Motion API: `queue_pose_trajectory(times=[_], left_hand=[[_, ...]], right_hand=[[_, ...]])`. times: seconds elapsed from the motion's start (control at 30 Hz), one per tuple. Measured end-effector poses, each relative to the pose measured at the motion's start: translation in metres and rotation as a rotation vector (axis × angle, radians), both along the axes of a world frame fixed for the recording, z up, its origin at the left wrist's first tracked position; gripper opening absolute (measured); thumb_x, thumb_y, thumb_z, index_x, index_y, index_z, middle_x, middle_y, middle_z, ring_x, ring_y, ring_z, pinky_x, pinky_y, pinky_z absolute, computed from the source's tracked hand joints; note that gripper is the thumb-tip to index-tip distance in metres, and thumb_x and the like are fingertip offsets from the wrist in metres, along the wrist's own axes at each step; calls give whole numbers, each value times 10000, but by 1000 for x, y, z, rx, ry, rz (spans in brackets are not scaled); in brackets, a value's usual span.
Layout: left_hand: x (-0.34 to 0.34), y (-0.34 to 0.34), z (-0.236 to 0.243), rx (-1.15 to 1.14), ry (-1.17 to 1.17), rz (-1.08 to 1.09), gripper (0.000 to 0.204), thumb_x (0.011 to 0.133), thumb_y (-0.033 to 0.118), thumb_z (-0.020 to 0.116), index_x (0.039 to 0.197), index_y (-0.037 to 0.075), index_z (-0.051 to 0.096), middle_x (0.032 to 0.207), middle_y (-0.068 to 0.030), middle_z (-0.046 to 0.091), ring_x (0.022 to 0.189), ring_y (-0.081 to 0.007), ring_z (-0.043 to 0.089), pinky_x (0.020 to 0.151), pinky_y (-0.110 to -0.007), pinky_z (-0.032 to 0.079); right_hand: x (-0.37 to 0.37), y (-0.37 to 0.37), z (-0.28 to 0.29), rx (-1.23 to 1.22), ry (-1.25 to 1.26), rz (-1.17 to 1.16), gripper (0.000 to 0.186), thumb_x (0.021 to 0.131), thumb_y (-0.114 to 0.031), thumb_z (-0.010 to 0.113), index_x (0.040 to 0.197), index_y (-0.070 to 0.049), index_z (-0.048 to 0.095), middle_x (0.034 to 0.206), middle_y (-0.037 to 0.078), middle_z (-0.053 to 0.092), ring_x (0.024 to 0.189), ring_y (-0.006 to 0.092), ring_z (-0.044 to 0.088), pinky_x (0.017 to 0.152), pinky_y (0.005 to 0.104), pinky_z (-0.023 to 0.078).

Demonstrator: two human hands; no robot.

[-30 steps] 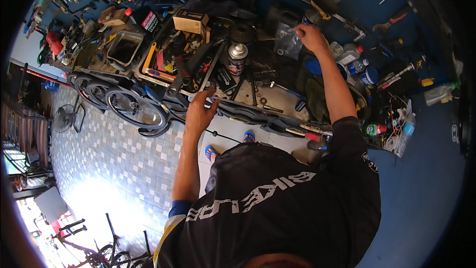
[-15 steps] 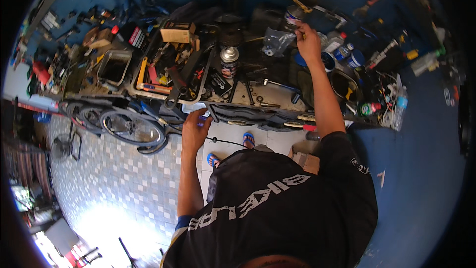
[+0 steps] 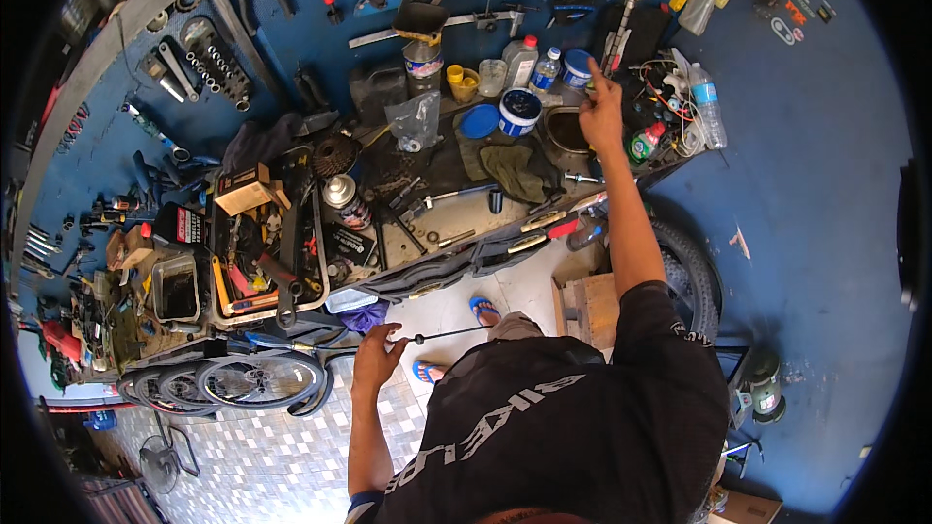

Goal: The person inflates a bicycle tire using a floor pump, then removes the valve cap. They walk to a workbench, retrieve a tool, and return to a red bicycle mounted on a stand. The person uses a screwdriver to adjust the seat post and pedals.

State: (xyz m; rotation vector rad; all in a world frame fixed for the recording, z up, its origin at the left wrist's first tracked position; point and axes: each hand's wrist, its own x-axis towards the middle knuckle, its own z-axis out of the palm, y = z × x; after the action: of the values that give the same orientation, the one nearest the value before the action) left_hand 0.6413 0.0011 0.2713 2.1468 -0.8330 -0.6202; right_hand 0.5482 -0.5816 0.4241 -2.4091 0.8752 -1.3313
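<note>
My right hand point(image 3: 602, 112) is raised over the bench's right end, index finger stretched out, beside a blue-lidded tub point(image 3: 578, 66) and a brown-rimmed round container point(image 3: 566, 131); I make out nothing held. Left of it are an open white tub of blue contents point(image 3: 520, 109), its blue lid point(image 3: 481, 121) and a green cloth point(image 3: 519, 170). My left hand point(image 3: 379, 354) hangs below the bench's front edge with thumb and index apart, beside a thin black cable point(image 3: 451, 331). A clear plastic bag point(image 3: 414, 116) sits by a tin can point(image 3: 424, 68).
The cluttered workbench point(image 3: 456, 233) carries a tool tray point(image 3: 320, 277), a spray can point(image 3: 349, 204) and several bottles. Tools hang on the blue wall point(image 3: 301, 39). Bicycle wheels point(image 3: 257, 378), a wooden box point(image 3: 582, 311), a tire point(image 3: 694, 262) and a fan point(image 3: 157, 461) are lower down.
My right hand has left the plastic bag and moved right toward the tubs. The view has shifted, showing more of the wall and bench's right end. My left hand remains below the bench edge.
</note>
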Motion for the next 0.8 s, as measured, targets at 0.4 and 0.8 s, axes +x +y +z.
queue_pose_trajectory(times=[0.4, 0.8], left_hand=[[-51, -140, 23, -61, 105, 224, 349, 912, 160, 787, 1231, 45, 705, 1167, -183, 728, 897, -290, 751, 705, -369, 610], [-76, -136, 48, 209, -50, 378, 366, 926, 288, 727, 1251, 126, 683, 1203, -144, 687, 1126, -371, 671, 941, -492, 544]], right_hand=[[59, -192, 22, 332, -414, 143, 451, 927, -116, 715, 1372, -94, 645, 1049, 88, 697, 845, 133, 656, 811, 317, 540], [134, -279, 76, -415, -254, -227, 328, 908, -221, 686, 657, -11, 685, 633, 187, 658, 545, 344, 591, 541, 508, 448]])
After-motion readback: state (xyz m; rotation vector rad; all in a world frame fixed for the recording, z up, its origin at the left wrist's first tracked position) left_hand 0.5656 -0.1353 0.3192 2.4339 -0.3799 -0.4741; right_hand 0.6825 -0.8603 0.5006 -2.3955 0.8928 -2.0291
